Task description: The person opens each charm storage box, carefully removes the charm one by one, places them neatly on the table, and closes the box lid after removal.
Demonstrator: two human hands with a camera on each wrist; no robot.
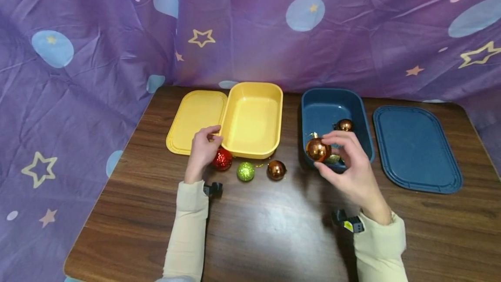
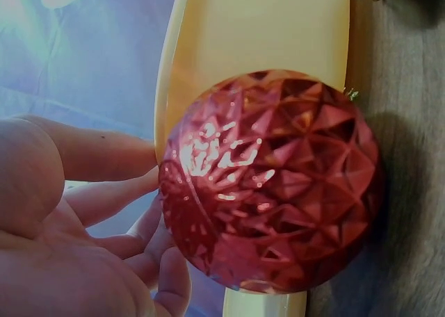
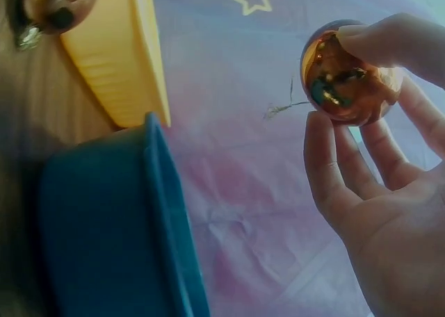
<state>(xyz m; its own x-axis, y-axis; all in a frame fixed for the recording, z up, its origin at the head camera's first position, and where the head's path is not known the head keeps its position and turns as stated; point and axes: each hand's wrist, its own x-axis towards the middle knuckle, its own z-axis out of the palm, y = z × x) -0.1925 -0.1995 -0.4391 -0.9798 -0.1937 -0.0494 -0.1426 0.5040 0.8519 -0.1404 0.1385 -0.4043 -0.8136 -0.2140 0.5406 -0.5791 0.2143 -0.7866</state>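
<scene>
My right hand [image 1: 354, 171] pinches a shiny copper Christmas bauble [image 1: 318, 149] between thumb and fingers, above the front of the blue container [image 1: 369, 142]. In the right wrist view its hanger loop sticks out to the left of the bauble [image 3: 341, 80]. Inside the container lie another copper bauble [image 1: 345, 125] and a partly hidden gold-green one [image 1: 333, 159]. My left hand [image 1: 203, 149] is at the left side of the yellow container [image 1: 252, 153], its fingers loosely bent. A faceted red bauble [image 2: 271, 185] sits just below that hand and hides its fingertips in the left wrist view.
A glittery green bauble [image 1: 245, 171] and a copper bauble [image 1: 276, 170] lie on the wooden table [image 1: 274, 238] before the yellow container. The yellow lid [image 1: 195, 121] lies at the left, the blue lid [image 1: 419, 149] at the right. A purple patterned cloth [image 1: 254, 51] hangs behind.
</scene>
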